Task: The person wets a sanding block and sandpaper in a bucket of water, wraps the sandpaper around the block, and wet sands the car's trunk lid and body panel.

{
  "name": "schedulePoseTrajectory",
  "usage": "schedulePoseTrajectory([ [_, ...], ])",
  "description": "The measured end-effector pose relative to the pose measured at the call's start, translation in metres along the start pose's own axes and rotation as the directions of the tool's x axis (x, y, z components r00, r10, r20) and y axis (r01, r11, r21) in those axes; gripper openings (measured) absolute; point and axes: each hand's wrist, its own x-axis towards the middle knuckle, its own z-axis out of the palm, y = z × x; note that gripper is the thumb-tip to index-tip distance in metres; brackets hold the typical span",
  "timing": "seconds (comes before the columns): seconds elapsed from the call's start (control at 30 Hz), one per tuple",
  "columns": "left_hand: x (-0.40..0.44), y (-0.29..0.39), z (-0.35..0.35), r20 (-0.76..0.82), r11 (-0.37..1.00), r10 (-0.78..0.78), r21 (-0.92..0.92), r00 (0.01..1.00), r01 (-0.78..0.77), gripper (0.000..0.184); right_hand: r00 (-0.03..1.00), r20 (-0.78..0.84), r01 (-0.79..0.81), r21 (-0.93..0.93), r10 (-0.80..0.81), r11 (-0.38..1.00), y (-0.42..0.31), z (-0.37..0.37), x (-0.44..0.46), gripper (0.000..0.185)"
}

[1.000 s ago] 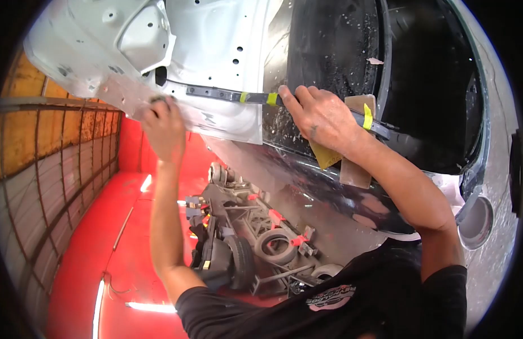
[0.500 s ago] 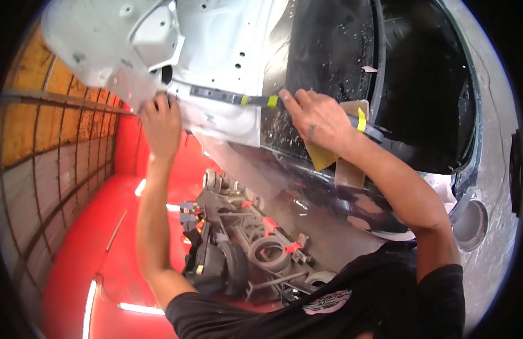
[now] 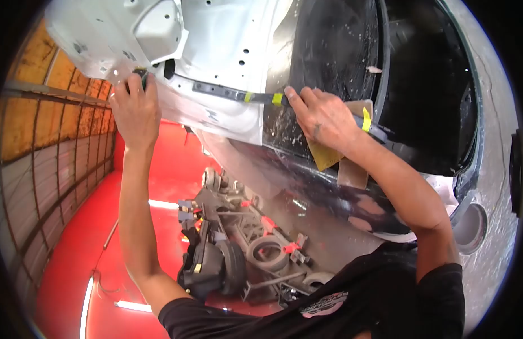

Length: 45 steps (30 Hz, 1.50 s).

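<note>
My left hand [image 3: 136, 107] is closed around a small dark block [image 3: 140, 73] with a trace of green, mostly hidden by the fingers. It is at the lower left edge of a white metal car panel [image 3: 222, 51]. My right hand [image 3: 323, 118] lies over a long dark strip [image 3: 216, 90] banded with yellow-green tape [image 3: 277, 99], its fingers curled around it. Beyond the wrist, a dark end of the strip [image 3: 377, 133] sticks out. Under this hand are a yellow sheet [image 3: 322, 158] and a brownish flat piece [image 3: 353, 172].
A speckled dark panel and black window opening [image 3: 425, 85] are at the right, beside grey bodywork [image 3: 490, 169]. Below, a tyre [image 3: 268, 252] and metal frame parts stand on the red floor [image 3: 69, 237]. A barred wall [image 3: 35, 169] is on the left.
My left hand has moved up and left along the white panel's edge and is sharper now. My right hand has stayed on the strip. The view has shifted slightly.
</note>
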Motion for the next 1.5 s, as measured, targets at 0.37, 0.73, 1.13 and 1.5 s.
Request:
schedulePoseTrajectory([
  [0.37,-0.010,0.016,0.005,-0.007,0.999,-0.008,-0.039,1.000,0.008,0.028,1.000,-0.003,-0.002,0.022,0.002,1.000,-0.001,0.006,-0.005,0.054],
  [0.73,-0.024,0.027,0.012,-0.007,0.995,-0.060,-0.086,0.998,0.059,0.028,0.999,0.044,-0.019,0.010,0.018,1.000,-0.006,0.002,-0.006,0.064],
  [1.13,-0.042,0.046,0.028,-0.034,0.978,-0.174,-0.125,0.984,0.168,0.024,0.999,0.032,0.006,0.024,-0.007,1.000,-0.004,0.002,-0.005,0.056],
  [1.5,-0.052,0.060,0.041,-0.140,0.981,-0.135,-0.161,0.981,0.112,0.026,0.999,0.041,0.012,0.012,-0.012,1.000,-0.001,-0.001,-0.001,0.071],
])
